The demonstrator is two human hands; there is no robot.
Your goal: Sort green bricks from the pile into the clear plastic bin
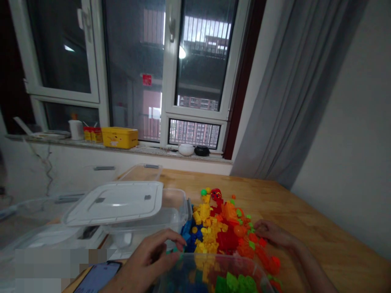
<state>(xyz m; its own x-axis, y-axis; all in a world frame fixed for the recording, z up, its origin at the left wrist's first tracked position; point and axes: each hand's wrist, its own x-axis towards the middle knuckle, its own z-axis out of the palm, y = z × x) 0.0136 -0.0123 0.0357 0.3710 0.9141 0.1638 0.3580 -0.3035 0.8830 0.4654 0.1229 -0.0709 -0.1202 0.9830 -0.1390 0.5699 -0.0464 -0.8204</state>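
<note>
A heap of small plastic building bricks (224, 230) in yellow, orange, red, blue and green lies on the wooden table (305, 211). My right hand (273, 233) rests at the heap's right edge, fingers curled among the red and orange pieces; whether it holds one is hidden. My left hand (152, 256) hovers at the heap's left side, fingers bent and pinched near the blue bricks, just above the rim of a clear plastic bin (189, 264) that holds green and blue bricks.
Clear storage boxes with a white lid (116, 203) stand on the table's left. A phone (97, 276) lies at the near left edge. The windowsill carries a yellow tin (119, 137), a cup and two small bowls. A grey curtain (293, 93) hangs at the right.
</note>
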